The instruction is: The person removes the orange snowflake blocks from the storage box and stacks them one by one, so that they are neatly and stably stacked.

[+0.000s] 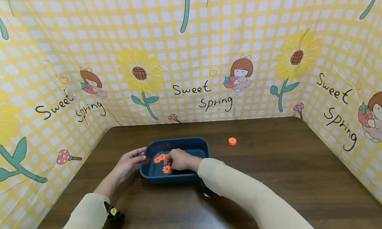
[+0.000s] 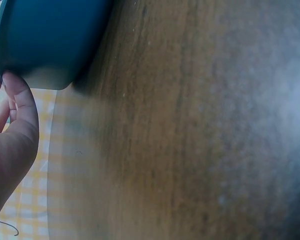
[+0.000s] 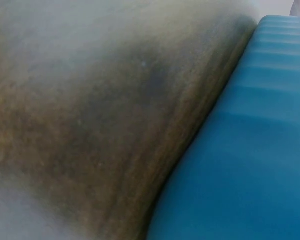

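A dark blue rectangular bin (image 1: 179, 178) stands on the table. My left hand (image 1: 127, 164) holds its left rim, thumb on one side; the left wrist view shows the thumb and fingers of that hand (image 2: 17, 125) at the bin's edge (image 2: 50, 40). Inside the bin, my right hand (image 1: 180, 160) has its fingers curled at an orange notched plastic disc (image 1: 166, 169), which it appears to pinch. More orange discs (image 1: 160, 157) lie on the bin floor to the left of it. Only the bin's outer wall (image 3: 250, 150) fills the right wrist view's right side; the right fingers are hidden there.
Another orange notched disc (image 1: 232, 141), perhaps a small stack, lies on the brown wooden table (image 1: 262, 162) to the right behind the bin. A yellow checked cloth (image 1: 191, 56) with printed flowers hangs along the table's back and sides.
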Action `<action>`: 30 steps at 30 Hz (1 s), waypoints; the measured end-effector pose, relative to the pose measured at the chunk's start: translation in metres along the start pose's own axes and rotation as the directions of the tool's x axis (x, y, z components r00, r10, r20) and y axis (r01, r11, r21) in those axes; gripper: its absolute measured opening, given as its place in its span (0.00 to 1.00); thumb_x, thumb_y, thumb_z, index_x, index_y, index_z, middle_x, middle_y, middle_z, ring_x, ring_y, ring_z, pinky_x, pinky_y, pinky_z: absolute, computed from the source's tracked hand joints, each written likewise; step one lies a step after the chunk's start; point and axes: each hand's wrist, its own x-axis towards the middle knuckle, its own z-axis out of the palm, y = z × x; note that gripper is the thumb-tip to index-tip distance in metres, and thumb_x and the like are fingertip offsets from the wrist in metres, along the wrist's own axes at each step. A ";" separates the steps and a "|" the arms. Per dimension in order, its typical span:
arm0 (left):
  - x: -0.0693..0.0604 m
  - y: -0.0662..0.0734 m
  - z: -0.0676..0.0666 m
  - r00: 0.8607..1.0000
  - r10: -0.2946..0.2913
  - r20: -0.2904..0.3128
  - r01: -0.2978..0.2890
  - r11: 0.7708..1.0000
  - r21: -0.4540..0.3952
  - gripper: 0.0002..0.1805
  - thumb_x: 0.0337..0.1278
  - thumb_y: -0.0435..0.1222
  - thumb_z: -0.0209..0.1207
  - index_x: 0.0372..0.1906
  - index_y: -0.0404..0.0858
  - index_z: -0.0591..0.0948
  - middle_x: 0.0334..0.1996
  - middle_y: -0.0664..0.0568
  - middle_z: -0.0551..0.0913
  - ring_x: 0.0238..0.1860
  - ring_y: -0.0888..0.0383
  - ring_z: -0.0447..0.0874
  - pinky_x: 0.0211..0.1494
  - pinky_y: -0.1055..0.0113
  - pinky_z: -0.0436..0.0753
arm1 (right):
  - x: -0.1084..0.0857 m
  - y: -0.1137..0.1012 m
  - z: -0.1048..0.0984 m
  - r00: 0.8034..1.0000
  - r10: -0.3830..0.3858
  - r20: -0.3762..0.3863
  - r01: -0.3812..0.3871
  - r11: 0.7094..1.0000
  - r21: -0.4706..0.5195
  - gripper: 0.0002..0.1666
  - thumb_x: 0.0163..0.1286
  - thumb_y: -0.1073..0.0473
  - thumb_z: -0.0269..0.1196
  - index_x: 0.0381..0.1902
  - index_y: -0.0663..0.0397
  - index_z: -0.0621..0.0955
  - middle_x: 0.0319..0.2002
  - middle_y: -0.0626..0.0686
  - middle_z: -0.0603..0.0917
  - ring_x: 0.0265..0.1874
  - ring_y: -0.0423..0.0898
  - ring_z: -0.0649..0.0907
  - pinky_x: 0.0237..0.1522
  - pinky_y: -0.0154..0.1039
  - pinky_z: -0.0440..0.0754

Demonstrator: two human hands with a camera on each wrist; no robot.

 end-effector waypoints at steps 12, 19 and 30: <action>-0.001 0.002 0.000 1.000 -0.005 0.002 0.005 1.000 0.004 0.29 0.68 0.30 0.55 0.70 0.29 0.64 0.48 0.44 0.78 0.54 0.46 0.79 0.55 0.59 0.79 | 0.002 0.001 -0.003 1.000 0.004 -0.010 -0.003 0.998 0.067 0.12 0.54 0.68 0.74 0.35 0.52 0.84 0.30 0.45 0.82 0.31 0.39 0.79 0.35 0.31 0.78; -0.001 0.001 -0.001 1.000 -0.004 0.006 0.004 1.000 0.006 0.29 0.68 0.31 0.55 0.70 0.29 0.64 0.48 0.43 0.79 0.54 0.47 0.79 0.55 0.59 0.78 | 0.002 0.002 -0.003 1.000 0.004 -0.005 -0.003 0.993 0.117 0.11 0.54 0.69 0.74 0.35 0.54 0.85 0.29 0.46 0.82 0.30 0.39 0.79 0.36 0.31 0.78; 0.000 0.000 -0.002 1.000 0.002 0.019 -0.002 1.000 0.007 0.29 0.68 0.30 0.55 0.70 0.29 0.64 0.46 0.45 0.79 0.52 0.48 0.81 0.55 0.59 0.79 | -0.001 0.000 -0.013 0.998 0.058 -0.005 -0.054 0.949 0.312 0.12 0.56 0.70 0.71 0.40 0.60 0.86 0.30 0.51 0.83 0.28 0.42 0.80 0.31 0.36 0.83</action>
